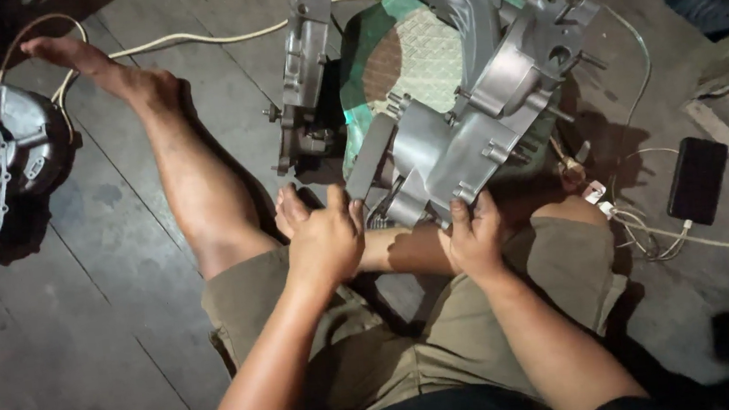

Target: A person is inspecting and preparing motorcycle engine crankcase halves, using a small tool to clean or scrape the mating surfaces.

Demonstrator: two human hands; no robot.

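Bare floor [87,344] lies open leftward; engine casing [479,107] and upright cover [304,69] block ahead.

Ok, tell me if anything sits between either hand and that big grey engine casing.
Nothing visible does. The left hand and the right hand both already grip the near edge of the grey engine casing, which rests on a green cushion. A second casing part stands apart, to the left.

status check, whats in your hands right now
Left hand and right hand both gripping near edge of grey engine casing. Casing rests on green stool. Second casing half beside it.
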